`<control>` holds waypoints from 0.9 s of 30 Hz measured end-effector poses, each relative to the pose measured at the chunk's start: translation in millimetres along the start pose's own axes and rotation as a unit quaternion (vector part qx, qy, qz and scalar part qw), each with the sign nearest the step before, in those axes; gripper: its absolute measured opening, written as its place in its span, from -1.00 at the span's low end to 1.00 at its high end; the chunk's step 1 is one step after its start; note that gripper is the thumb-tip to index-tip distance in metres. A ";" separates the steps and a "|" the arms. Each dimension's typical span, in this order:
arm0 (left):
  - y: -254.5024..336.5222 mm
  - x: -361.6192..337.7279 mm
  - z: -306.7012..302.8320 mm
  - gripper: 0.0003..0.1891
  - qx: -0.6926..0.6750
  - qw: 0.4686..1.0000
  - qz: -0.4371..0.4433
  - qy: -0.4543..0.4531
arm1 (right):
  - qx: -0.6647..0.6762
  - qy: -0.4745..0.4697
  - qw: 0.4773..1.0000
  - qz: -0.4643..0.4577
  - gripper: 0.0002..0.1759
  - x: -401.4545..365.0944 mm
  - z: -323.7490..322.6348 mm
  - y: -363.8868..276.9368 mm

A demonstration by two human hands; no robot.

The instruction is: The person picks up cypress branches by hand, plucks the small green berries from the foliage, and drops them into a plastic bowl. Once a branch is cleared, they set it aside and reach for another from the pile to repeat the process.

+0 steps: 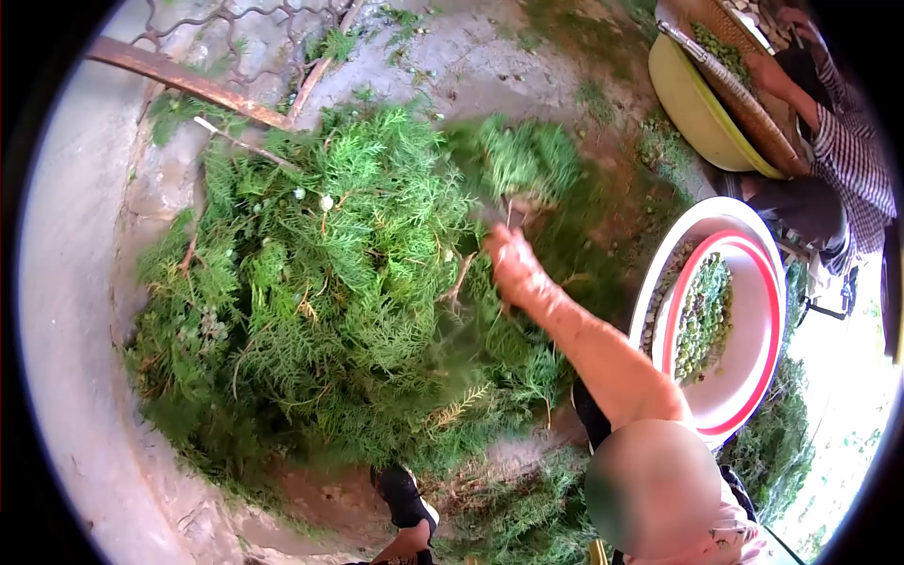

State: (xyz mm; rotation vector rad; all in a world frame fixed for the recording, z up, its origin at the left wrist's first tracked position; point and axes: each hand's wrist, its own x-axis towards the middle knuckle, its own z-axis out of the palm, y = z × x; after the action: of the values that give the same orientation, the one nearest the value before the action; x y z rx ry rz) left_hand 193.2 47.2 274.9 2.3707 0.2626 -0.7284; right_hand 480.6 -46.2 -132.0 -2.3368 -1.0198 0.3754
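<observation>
Neither my left hand nor my right hand shows. A large heap of green conifer branches (348, 273) covers the ground at the centre and left, with a few pale round cones among the foliage. A co-worker's bare forearm (603, 348) reaches up from the lower right. That person's hand (516, 268) is at the right edge of the heap, its fingers closed near a thin twig. Just above it is a motion-blurred leafy sprig (527, 160); whether the hand grips it is unclear.
At the right, a white basin (667, 247) holds a red-rimmed bowl (774, 311) with small green cones. Another person's hand (767, 77) touches a woven tray (777, 132) over a yellow-green basin (692, 108). A rusty metal frame (188, 83) lies upper left; a black shoe (405, 499) stands below.
</observation>
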 end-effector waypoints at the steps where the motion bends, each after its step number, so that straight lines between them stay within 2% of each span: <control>1: 2.4 -5.5 1.3 -0.55 0.004 1.000 0.002 0.006 | 0.117 -0.031 0.991 0.052 -0.73 -13.5 17.9 -9.3; 3: 8.8 -15.7 4.1 -0.56 0.016 1.000 0.007 0.020 | 0.342 -0.055 0.922 0.174 -0.72 -40.1 52.6 -28.6; 4: 13.8 -21.1 6.4 -0.56 0.029 0.999 0.008 0.028 | 0.016 0.006 0.994 -0.107 -0.90 -52.5 59.6 -41.2; 5: 17.9 -27.7 10.2 -0.56 0.039 0.998 0.014 0.038 | -0.037 -0.033 0.987 -0.156 -0.79 -60.1 46.1 -65.1; 7: 23.7 -38.8 18.5 -0.56 0.069 0.996 0.018 0.060 | 0.109 -0.123 0.979 -0.116 -0.72 -70.4 65.1 -91.5; 10: 26.1 -55.4 38.4 -0.57 0.131 0.986 0.035 0.094 | 0.086 -0.216 0.960 -0.154 -0.76 -94.1 63.6 -148.5; 11: 25.4 -58.8 52.4 -0.64 0.134 0.983 0.019 0.128 | 0.060 -0.214 0.963 -0.150 -0.76 -105.8 58.5 -164.5; 13: 14.6 -61.2 66.5 -0.61 0.152 0.969 0.060 0.183 | 0.005 -0.205 0.968 -0.144 -0.75 -125.9 23.9 -200.3; 14: 13.5 -66.0 67.5 -0.61 0.147 0.972 0.051 0.175 | 0.020 -0.259 0.964 -0.059 -0.76 -130.4 -5.3 -222.4; 15: 15.5 -70.5 64.7 -0.61 0.140 0.975 0.041 0.166 | 0.027 -0.229 0.966 -0.121 -0.75 -138.2 1.6 -219.1; 17: 17.5 -79.7 62.3 -0.62 0.128 0.981 0.012 0.143 | -0.005 -0.216 0.962 -0.170 -0.72 -152.5 31.4 -210.6; 19: 11.2 -90.4 71.2 -0.64 0.126 0.976 0.011 0.178 | -0.019 -0.135 0.936 -0.325 -0.63 -151.7 6.4 -228.4; 21: 4.1 -102.5 77.0 -0.80 0.104 0.972 0.037 0.208 | -0.008 -0.116 0.974 -0.194 -0.71 -156.2 -56.3 -282.3; 22: -5.8 -108.1 84.2 -0.68 0.071 0.975 0.027 0.207 | 0.006 -0.079 0.976 -0.205 -0.73 -157.0 -66.8 -285.2; 23: -13.2 -118.6 78.2 -0.75 0.029 0.976 0.021 0.214 | 0.020 -0.040 0.976 -0.214 -0.74 -157.5 -80.5 -285.4; 24: -18.0 -122.4 76.5 -0.78 0.036 0.970 -0.025 0.241 | 0.029 -0.019 0.980 -0.198 -0.71 -156.2 -89.6 -290.0; 25: -23.3 -126.3 74.9 -0.82 0.043 0.960 -0.074 0.268 | 0.022 -0.024 0.986 -0.161 -0.74 -158.4 -108.9 -301.9; 27: -29.7 -138.5 69.0 -0.81 0.012 0.937 -0.109 0.331 | 0.034 -0.008 0.986 -0.166 -0.72 -155.8 -134.0 -314.9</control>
State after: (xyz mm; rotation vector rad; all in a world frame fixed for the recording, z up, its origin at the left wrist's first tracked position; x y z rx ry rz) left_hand 38.1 26.4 293.0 2.5639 0.8103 0.0074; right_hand 253.1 -37.2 167.2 -2.0585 -1.3542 0.2936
